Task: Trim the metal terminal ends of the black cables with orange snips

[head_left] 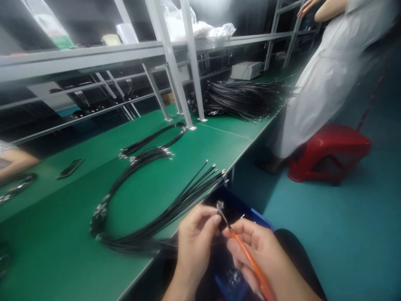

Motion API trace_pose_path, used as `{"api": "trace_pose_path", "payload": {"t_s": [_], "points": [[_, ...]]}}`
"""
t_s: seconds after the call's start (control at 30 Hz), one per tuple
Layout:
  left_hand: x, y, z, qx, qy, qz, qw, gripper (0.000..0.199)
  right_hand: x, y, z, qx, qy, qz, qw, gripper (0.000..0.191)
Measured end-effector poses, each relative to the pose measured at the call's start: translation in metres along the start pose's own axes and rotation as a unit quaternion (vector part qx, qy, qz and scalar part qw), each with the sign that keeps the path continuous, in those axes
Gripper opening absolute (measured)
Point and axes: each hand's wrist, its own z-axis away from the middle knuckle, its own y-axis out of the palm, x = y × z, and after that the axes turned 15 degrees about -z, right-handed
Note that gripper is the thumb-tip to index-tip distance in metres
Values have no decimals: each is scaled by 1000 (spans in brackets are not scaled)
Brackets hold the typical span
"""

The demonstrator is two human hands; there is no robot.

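Observation:
My right hand (255, 251) is wrapped round orange-handled pliers (250, 253), which point up and away. At their tip is a small metal connector (220, 205). My left hand (197, 238) pinches at this connector with thumb and forefinger; the fingers partly hide it. Behind my left wrist runs a curved bundle of thin black cables (169, 211) with silvery ends, lying on the green table (140, 194). Below my hands sits a blue bin (261, 219), with small shiny pieces blurred inside.
A larger heap of black cables (244, 98) lies farther back, beside white shelf posts (178, 75). A phone (70, 168) rests near another person's arm (17, 163) at left. At right, a person in white (326, 79) stands by a red stool (332, 146).

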Motion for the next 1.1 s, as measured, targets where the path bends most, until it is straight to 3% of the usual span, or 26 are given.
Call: {"api": "trace_pose_path", "payload": {"t_s": [0.37,0.57,0.9,1.0,1.1], "points": [[4,5,0,-31,22,-33,999,2,2,-4,1,-10,18,62,998,16],[6,6,0,-27,18,-67,997,6,3,-1,-2,-27,-26,73,997,16],[8,7,0,-33,31,-85,995,6,-1,-4,-2,-11,-23,67,997,13],[7,6,-2,-38,32,-100,994,5,0,-6,1,-41,-66,92,993,11],[5,6,-3,-38,41,-131,990,7,3,-6,1,-111,-180,107,971,24]]}}
